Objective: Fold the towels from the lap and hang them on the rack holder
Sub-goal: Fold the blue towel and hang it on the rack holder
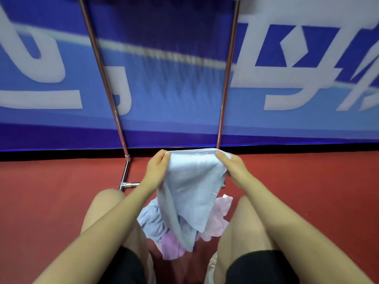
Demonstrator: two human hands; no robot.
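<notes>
Head view: both hands' fingers point(164, 158) pinch the blue towel's point(190, 189) top corners, length hanging downward.

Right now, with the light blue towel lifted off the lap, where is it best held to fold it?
By its two top corners, from the outer sides, much as it is held: the left hand and right hand pinch the light blue towel along its taut upper edge. The rest hangs free toward the pink towels on the lap, so bringing the corners together should probably halve it neatly.
</notes>
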